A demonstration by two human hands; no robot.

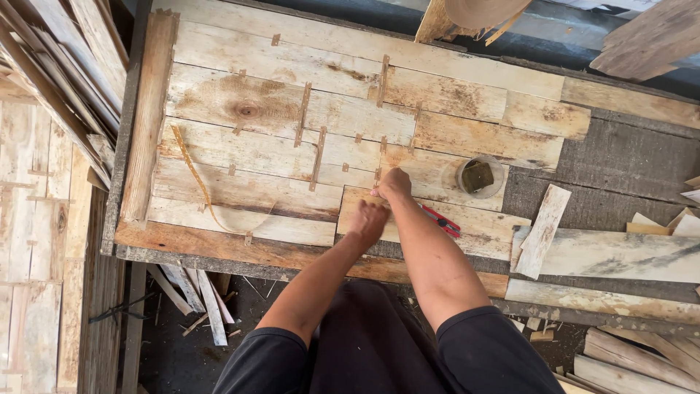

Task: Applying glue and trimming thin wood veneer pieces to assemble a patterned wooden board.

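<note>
My left hand [367, 220] is curled into a fist on the near part of a patchwork of thin pale wood sheets [255, 153] laid over the workbench. A short tan strip [373, 198] shows between its fingers. Just beyond it, my right hand [394, 182] bends its fingers down onto the far end of that strip, at a seam between two sheets. The fingertips of both hands are hidden. Small tan strips [318, 155] cross many of the seams. A red-handled cutter [440, 219] lies on the sheet just right of my right forearm.
A round clear pot [479, 176] with something dark inside stands right of my hands. A long curled tan ribbon [195, 181] lies on the left sheets. Loose wood offcuts [542, 230] lie right; stacked sheets [44, 241] and slats [208, 303] sit left and below.
</note>
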